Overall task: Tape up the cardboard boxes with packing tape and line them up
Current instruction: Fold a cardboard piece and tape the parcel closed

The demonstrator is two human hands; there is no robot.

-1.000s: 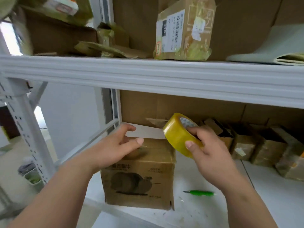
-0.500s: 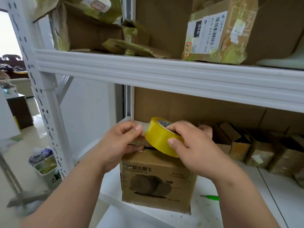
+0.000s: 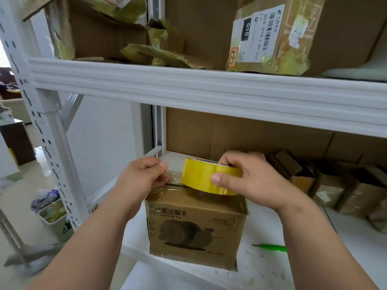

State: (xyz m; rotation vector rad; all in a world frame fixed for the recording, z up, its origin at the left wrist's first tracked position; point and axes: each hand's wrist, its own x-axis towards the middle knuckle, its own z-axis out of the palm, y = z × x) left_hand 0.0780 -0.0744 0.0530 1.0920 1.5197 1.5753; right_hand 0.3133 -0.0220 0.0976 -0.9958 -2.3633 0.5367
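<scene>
Since a second ago your right hand [image 3: 254, 181] has brought the roll of yellow packing tape [image 3: 206, 176] left and down, so it now sits just above the far top edge of the cardboard box [image 3: 195, 229]. Your left hand [image 3: 142, 177] has left the box top and now pinches the free end of the tape [image 3: 173, 176], a short clear, glossy strip stretched between hand and roll. Your right fingers curl around the roll, thumb on its smooth outer face. The box is matte brown, printed with a snail drawing, at the near left of the white metal shelf [image 3: 272, 266]. A thin green tool [image 3: 272, 247] lies right of it; smaller taped boxes [image 3: 326, 189] stand far right.
</scene>
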